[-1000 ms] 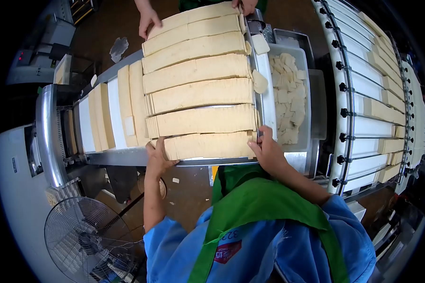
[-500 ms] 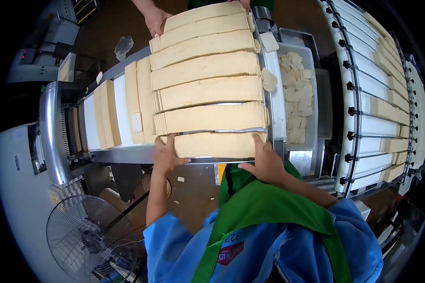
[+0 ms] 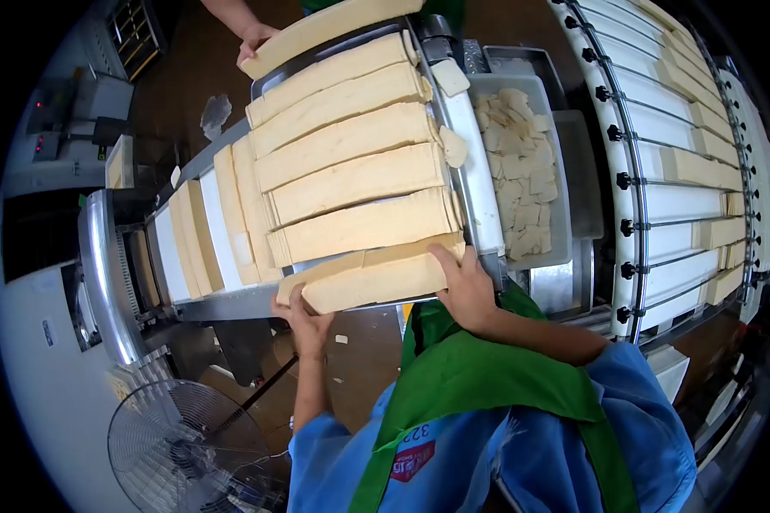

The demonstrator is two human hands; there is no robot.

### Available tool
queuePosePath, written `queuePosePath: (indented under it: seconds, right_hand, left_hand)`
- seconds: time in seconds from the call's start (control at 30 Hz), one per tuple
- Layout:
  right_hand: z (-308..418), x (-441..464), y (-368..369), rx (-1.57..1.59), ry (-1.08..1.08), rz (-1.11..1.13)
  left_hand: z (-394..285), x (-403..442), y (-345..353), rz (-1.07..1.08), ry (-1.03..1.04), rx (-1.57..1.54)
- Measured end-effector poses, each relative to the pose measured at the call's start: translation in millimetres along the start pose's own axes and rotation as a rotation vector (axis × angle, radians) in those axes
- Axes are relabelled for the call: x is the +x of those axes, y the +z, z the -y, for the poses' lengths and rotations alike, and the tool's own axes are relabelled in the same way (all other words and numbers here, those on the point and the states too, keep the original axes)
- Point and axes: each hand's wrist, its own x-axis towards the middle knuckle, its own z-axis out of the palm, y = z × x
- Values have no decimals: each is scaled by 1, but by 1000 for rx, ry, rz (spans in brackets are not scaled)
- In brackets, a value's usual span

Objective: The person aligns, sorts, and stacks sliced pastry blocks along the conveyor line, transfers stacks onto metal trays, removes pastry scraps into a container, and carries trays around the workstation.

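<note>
A long pale strip stack (image 3: 372,278) lies at the near edge of the tray, tilted a little. My left hand (image 3: 306,318) grips its left end, and my right hand (image 3: 468,289) is wrapped round its right end. Beyond it, several similar pale strips (image 3: 351,184) lie side by side across the metal tray. At the far edge, a co-worker's hand (image 3: 255,40) holds the left end of another long strip (image 3: 329,32), raised off the others.
More strips rest on the white belt (image 3: 216,218) at left. A bin (image 3: 559,184) of pale scraps stands right of the tray. Farther right runs a conveyor (image 3: 663,205) with rods and black knobs. A fan (image 3: 184,449) stands at lower left.
My hands have closed on the nearest strip stack, which is now tilted and nearer me at its left end. The co-worker's strip has moved away from the rest, baring metal between.
</note>
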Motion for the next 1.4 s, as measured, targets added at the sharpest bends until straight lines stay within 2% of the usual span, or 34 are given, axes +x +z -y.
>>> queuePosePath:
  seconds: [0.07, 0.13, 0.17, 0.2, 0.27, 0.43, 0.6, 0.77, 0.8, 0.83, 0.9, 1.0, 1.03, 1.07, 1.13, 1.2, 1.27, 1.3, 1.33, 1.4]
  right_hand:
    - [-10, -9, -6, 37, -27, -9]
    - [-15, -16, -13, 70, -50, -4]
    - [-17, -17, -19, 115, -208, -222]
    - [-21, -18, -26, 138, -290, -344]
    - [-27, -21, -39, 166, -369, -472]
    - [-62, -40, -75, 137, -400, -649]
    - [-111, -69, -122, 39, -307, -869]
    - [-191, -133, -204, -141, -43, -1106]
    - [-209, -149, -219, -143, 22, -1116]
    - [-227, -168, -232, -107, 90, -1093]
    - [-264, -207, -260, 29, 253, -980]
    - [-319, -257, -292, 80, 387, -839]
    - [-331, -268, -305, 77, 384, -825]
    - [-346, -274, -317, 83, 378, -833]
    - [-379, -283, -342, 45, 359, -705]
    - [-434, -279, -355, -9, 265, -676]
    - [-481, -271, -368, 19, 331, -277]
    - [-492, -269, -378, 69, 382, -175]
    - [-502, -266, -384, 76, 379, -188]
    - [-519, -253, -400, 58, 746, -318]
  left_hand:
    - [9, -7, 1, -80, 62, -2]
    - [-19, -15, -12, -241, 245, -47]
    - [-40, -15, -16, -352, 358, 26]
    - [-58, -15, -18, -426, 418, 50]
    - [-91, -18, -18, -523, 489, 51]
    - [-157, -21, 1, -604, 591, -38]
    - [-225, -18, 56, -539, 666, -194]
    - [-321, -36, 148, -290, 700, -407]
    - [-341, -48, 157, -233, 699, -253]
    - [-359, -62, 170, -210, 731, -287]
    - [-394, -91, 197, 176, 571, -392]
    - [-441, -123, 221, 407, 589, -421]
    - [-457, -134, 223, 454, 610, -279]
    - [-469, -143, 224, 448, 619, -274]
    - [-493, -160, 226, 675, 682, -117]
    - [-510, -177, 233, 735, 736, -80]
    - [-515, -184, 255, 978, 759, -48]
    - [-521, -184, 268, 965, 788, -90]
    - [-528, -184, 281, 962, 801, -81]
    - [-548, -183, 309, 1159, 778, -97]
